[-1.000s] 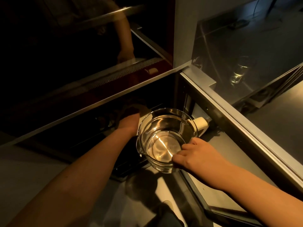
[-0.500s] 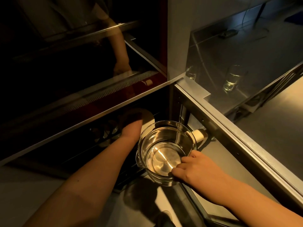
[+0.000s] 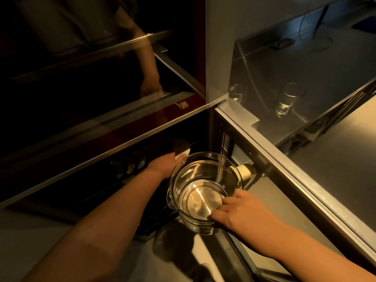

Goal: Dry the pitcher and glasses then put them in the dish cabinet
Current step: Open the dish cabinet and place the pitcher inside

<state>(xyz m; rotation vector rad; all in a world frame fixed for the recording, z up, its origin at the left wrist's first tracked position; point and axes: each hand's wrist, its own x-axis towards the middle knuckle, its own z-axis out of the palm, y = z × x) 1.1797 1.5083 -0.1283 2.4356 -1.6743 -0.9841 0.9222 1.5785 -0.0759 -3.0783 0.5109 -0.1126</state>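
Since a second ago the pitcher (image 3: 203, 192) has sunk toward the dark cabinet opening at lower centre — likely the stowing step. The right hand (image 3: 242, 212) pinches its near rim; the left hand (image 3: 164, 163) reaches behind it, its grip hidden. Faint markings on the glass wall are unreadable.

Clear glass pitcher (image 3: 203, 188), cream handle (image 3: 245, 171), steel-grey counter (image 3: 335, 159).

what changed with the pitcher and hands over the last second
The glass pitcher has sunk lower in view, toward the open cabinet, carried by the right hand, which keeps its grip on the near rim. The left hand stays reaching into the dark cabinet behind it. The glass on the counter has not been touched.
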